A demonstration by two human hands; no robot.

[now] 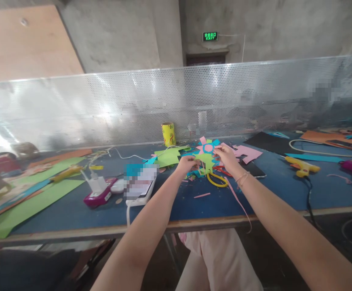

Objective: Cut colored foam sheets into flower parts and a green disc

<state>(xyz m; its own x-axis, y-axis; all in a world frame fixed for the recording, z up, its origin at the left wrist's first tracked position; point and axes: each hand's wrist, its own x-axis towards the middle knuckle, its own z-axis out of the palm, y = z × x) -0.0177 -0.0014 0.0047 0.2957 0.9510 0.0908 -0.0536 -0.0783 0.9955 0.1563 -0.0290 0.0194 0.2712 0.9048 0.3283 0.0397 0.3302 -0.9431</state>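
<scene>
- From my remote seat, the relation I judge matters most is this: the paper flower (208,148) lies between the two hands, up and to the right of the left hand (189,164) and just left of the right hand (224,156).
- The right hand is nearer to the flower's blue ring (204,148); its fingertips meet the flower's right edge, and I read them as pinched on it.
- The left hand sits lower, its fingers drawn together at the left side of the green paper piece (206,159). It looks like a pinch, though the fingertips are too small for me to be certain.
- The green piece is just below the ring; I cannot tell whether it is joined to the flower.
- I see no plain long axis on the flower, since it is roundish, with pink and blue petals spreading outward.
- Below both papers, a yellow handle loop (218,180) lies on the blue table (182,210), on the near side of the hands, with a red handle (224,171) just beyond it.
- A long pink strip (238,197) runs under the right forearm's side and over the table's near edge.
- Pink paper (251,153) lies just right of the right hand.
</scene>
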